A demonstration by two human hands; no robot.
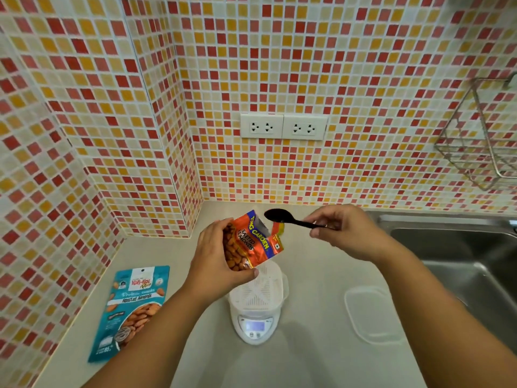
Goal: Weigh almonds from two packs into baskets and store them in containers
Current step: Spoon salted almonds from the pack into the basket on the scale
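My left hand (215,259) grips an orange pack of salted almonds (251,239), held tilted above a white basket (260,292). The pack's top is torn open. That basket sits on a small white digital scale (255,327) with a lit display. My right hand (344,231) pinches the handle of a black plastic spoon (291,219), whose bowl hovers just right of the pack's open top. A blue pack of roasted almonds (131,309) lies flat on the counter at the left.
A clear container lid (372,315) lies on the beige counter right of the scale. A steel sink (458,256) takes up the right side. A wire rack (481,141) hangs on the tiled wall, and two sockets (282,126) sit above the counter.
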